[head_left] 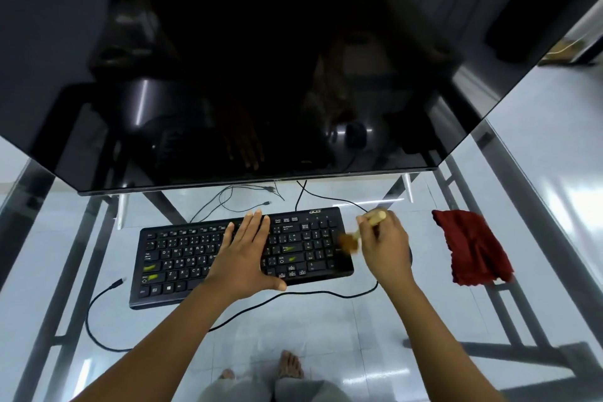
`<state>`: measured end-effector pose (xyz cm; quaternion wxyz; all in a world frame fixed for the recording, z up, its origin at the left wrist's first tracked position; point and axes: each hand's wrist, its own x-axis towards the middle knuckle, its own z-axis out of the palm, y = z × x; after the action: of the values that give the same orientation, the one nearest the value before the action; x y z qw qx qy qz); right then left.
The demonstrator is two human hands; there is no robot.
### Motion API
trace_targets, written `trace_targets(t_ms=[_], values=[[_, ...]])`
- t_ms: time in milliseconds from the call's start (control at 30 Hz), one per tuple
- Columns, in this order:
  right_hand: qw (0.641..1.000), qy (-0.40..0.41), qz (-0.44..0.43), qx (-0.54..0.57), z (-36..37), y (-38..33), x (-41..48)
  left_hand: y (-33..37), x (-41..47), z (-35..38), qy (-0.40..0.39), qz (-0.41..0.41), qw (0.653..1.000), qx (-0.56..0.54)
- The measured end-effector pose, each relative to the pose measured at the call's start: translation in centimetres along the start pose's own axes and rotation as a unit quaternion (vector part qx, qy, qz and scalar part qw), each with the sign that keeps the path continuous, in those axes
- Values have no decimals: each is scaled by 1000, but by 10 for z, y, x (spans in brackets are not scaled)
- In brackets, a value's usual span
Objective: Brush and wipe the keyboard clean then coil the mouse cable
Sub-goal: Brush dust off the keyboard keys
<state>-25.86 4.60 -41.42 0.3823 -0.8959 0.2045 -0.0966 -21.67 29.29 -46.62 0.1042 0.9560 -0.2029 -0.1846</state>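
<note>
**A:** Glass desk (424, 310), with a dark monitor (261, 75) at the back. Where is your keyboard?
**B:** The black keyboard (182, 258) lies flat at mid-desk, below the monitor's edge.
**A:** Left side?
**B:** Your left grip (244, 254) is spread, fingers straight. The palm presses the middle keys and the thumb is at the near edge.
**A:** Right?
**B:** Your right grip (385, 245) pinches the wooden brush (375, 216) by its handle. The bristles are blurred, at the keyboard's right end.
**A:** Anything else?
**B:** A red cloth (473, 248) lies crumpled to the right of that hand, apart from it. A black cable (326, 293) loops along the keyboard's near side, its plug loose at the left.
</note>
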Motion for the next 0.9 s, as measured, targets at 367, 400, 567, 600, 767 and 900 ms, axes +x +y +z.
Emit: trace_targets(t_ms=[367,400,567,600,767,900], values=[[991,-62,-19,117,24,-26,15,-2,-1,0,6,9,1000,-11],[986,-119,-11,120,27,-29,13,-3,0,0,6,9,1000,-7],[996,-35,-38,77,30,-30,17,-6,0,2,15,9,1000,18],[992,-74,-40,91,30,-30,17,-6,0,2,14,11,1000,18],[998,-38,3,50,17,-25,24,-5,0,0,8,11,1000,17],[986,-160,-39,29,5,-14,20,-6,0,-1,6,12,1000,14]])
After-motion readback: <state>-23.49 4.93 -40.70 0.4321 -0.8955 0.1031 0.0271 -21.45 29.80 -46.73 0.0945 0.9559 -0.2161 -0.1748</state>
